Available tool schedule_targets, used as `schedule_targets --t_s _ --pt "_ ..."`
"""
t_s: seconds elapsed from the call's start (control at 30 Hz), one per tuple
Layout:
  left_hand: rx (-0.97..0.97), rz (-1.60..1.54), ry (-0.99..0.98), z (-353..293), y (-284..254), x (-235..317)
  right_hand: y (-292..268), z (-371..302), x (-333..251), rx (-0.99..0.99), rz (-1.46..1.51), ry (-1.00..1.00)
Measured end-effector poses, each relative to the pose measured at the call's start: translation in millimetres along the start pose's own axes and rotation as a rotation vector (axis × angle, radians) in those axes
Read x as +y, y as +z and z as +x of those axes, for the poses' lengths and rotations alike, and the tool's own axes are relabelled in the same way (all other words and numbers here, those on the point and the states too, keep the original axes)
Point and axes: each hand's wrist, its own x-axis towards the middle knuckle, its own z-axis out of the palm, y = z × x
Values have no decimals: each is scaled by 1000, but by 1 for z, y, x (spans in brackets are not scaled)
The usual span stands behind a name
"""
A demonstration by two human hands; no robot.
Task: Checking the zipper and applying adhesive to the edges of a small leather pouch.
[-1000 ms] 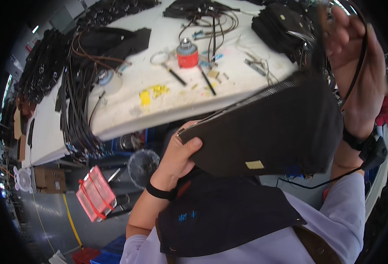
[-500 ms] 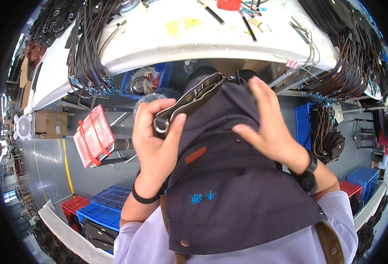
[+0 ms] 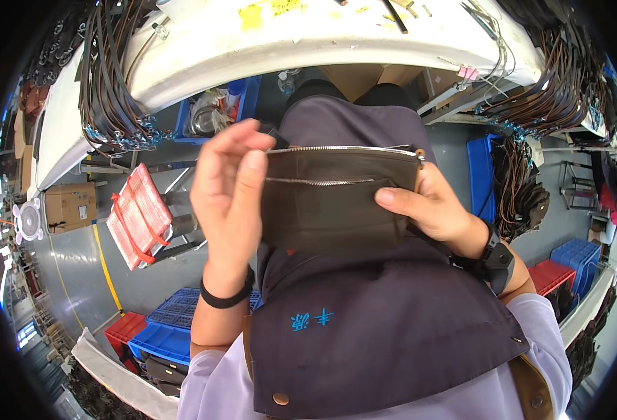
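Observation:
A dark zip pouch [image 3: 322,213] is held up over my lap with its broad side showing. One silver zipper runs along its top edge, and a second crosses the panel below. My right hand [image 3: 438,206] grips the right end, thumb flat on the front and the other fingers behind. At the left end is my left hand [image 3: 228,185], its thumb beside the pouch's edge and its fingers curled near the top corner. A small dark tab [image 3: 273,134] shows just past those fingertips. What the left fingers press on is partly hidden.
A white worktable [image 3: 308,59] stands ahead, with dark straps [image 3: 116,77] hanging at its left and more straps [image 3: 546,91] at its right. Below it sits a blue bin [image 3: 252,105]. A red-strapped pink bundle [image 3: 138,217] is at left; blue crates [image 3: 161,339] are lower left.
The pouch has turned from edge-on, mouth gaping, to broad side facing me. My right hand, apart from it before, now holds its right end. The view has shifted slightly.

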Motion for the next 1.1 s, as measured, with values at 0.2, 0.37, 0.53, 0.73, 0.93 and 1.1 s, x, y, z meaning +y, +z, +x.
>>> schedule_targets --t_s 0.2,0.37,0.53,0.73,0.93,1.1 --pt "-270 196 -287 8 -39 -50 -17 5 -20 -100 5 -46" --pt "-342 -435 -577 -4 -35 -49 -51 -5 -24 -32 70 9" --pt "-167 -284 -400 -2 -17 -23 -58 2 -23 72 -149 -135" --pt "-221 -185 -307 2 -22 -19 -59 7 -19 348 -16 -54" --pt "-326 -174 -46 0 -11 -22 -67 9 -9 379 225 58" --pt "-49 -498 -447 -5 8 -23 -62 0 17 328 156 176"
